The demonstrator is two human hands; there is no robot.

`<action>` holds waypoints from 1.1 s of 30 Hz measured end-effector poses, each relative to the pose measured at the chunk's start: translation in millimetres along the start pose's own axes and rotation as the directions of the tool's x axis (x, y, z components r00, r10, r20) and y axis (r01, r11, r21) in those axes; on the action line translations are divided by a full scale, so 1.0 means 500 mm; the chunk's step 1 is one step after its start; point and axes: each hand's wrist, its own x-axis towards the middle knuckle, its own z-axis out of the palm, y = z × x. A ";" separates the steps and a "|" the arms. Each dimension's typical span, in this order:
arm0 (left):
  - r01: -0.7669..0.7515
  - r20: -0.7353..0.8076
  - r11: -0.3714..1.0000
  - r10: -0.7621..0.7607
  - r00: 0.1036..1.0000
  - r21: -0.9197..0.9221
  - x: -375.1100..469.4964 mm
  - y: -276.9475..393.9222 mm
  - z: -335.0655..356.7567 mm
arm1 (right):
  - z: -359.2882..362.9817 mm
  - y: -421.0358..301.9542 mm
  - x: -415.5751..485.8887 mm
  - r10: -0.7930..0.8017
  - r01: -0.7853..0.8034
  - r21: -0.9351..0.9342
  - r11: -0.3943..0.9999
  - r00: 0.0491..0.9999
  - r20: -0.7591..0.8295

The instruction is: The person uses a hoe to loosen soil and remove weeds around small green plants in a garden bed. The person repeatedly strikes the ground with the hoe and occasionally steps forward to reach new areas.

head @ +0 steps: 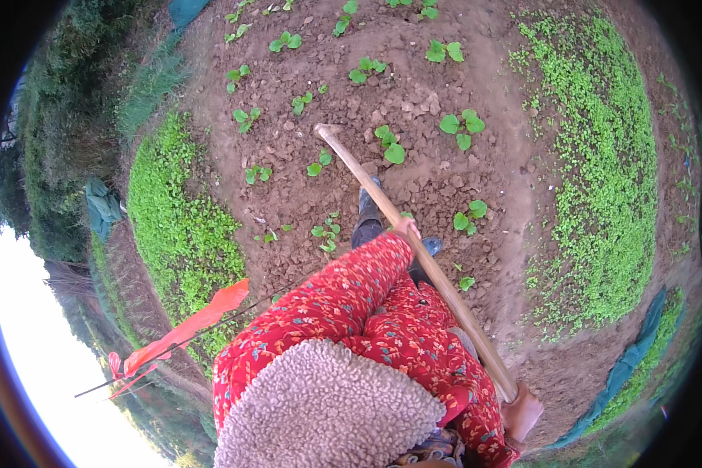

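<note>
A long-handled hoe with a pale wooden shaft (374,190) runs slantwise across the view. Its far end (323,128) rests at the soil among seedlings; the blade cannot be made out clearly. My left hand (407,227) is wrapped around the middle of the shaft, partly behind the red floral sleeve. At lower right my right hand (522,411) grips the near end. Close to the hoe's far end, a broad-leaved green seedling (394,153) stands on the right and a smaller one (314,169) below. Cloddy brown soil (409,105) lies around them.
Dense green seedling beds flank the plot on the left (175,234) and right (608,175). My boots (432,245) stand between young plants. An orange-red plastic strip (193,327) hangs on a thin line at left. Green netting (626,368) lies at lower right.
</note>
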 end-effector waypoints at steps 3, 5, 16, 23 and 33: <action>0.057 0.120 0.998 -0.054 0.991 -0.018 -0.019 -0.028 0.012 | 0.021 0.052 0.004 0.010 -0.012 -0.114 0.993 1.000 -0.018; 0.002 0.211 1.000 -0.002 0.977 -0.002 -0.013 0.018 0.000 | 0.010 0.034 0.054 -0.031 0.019 -0.182 0.983 0.998 -0.063; -0.159 -0.519 0.928 -0.042 0.854 -0.336 -0.151 0.322 -0.117 | -0.022 -0.148 0.245 -0.303 0.306 0.018 0.952 0.948 -0.101; 0.068 -0.172 0.979 -0.101 0.980 -0.191 -0.006 0.061 -0.146 | -0.320 -0.132 0.178 -0.373 0.353 -0.246 0.903 0.927 -0.039; -0.003 -0.284 0.969 -0.069 0.956 -0.246 -0.102 0.158 -0.137 | -0.077 -0.071 0.205 -0.175 0.178 -0.168 0.970 0.984 0.030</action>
